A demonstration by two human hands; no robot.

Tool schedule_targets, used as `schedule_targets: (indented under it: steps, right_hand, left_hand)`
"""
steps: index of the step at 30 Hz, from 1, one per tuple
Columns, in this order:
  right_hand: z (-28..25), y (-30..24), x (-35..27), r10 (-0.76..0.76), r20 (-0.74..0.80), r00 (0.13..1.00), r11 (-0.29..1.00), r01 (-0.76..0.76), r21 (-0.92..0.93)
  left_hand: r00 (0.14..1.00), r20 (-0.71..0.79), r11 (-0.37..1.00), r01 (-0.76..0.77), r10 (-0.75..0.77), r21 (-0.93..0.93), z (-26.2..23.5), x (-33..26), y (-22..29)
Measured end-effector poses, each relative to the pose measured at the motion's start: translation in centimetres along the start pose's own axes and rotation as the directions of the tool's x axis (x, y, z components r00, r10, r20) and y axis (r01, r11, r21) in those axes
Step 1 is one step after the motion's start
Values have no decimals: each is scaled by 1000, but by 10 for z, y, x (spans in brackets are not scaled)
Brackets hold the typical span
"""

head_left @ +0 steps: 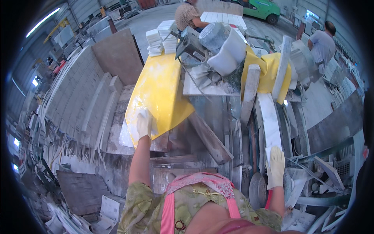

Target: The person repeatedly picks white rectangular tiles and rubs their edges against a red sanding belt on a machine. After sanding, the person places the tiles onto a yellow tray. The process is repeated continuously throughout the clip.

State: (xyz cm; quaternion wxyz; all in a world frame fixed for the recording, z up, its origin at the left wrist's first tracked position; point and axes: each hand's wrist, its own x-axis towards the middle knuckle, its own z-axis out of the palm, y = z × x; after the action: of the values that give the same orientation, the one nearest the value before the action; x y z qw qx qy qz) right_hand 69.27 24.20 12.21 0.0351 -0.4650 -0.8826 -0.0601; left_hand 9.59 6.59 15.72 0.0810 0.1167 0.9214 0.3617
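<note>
My left hand (144, 124), in a pale glove, lies flat on the near corner of a large yellow sheet (159, 89) that covers a stone slab on the wet work table. My right hand (276, 167), also gloved, rests on the near end of a long white stone strip (269, 121) that runs along the machine bed. A stone cutting machine with a round grey motor housing (213, 37) stands at the far end of the yellow sheet. More yellow sheeting (269, 74) hangs over the machine's right side.
Stacks of white tiles (161, 39) sit behind the yellow sheet. Long white stone strips lean in rows at the left (78, 101). Two other people work at the back (187, 15) and far right (323, 43). Offcuts litter the floor (105, 210). A green vehicle (263, 9) is parked beyond.
</note>
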Motion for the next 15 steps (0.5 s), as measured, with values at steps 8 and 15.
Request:
schedule_targets:
  steps: [8,15]
  right_hand:
    - [22,-7,30,6,-122,993,994,-19,-108]
    - [13,25,42,76,10,997,993,-77,94]
  left_hand:
    - [999,-22,999,-36,36,-16,8,7,-17]
    - [997,22,996,-81,80,32,3,14,-16]
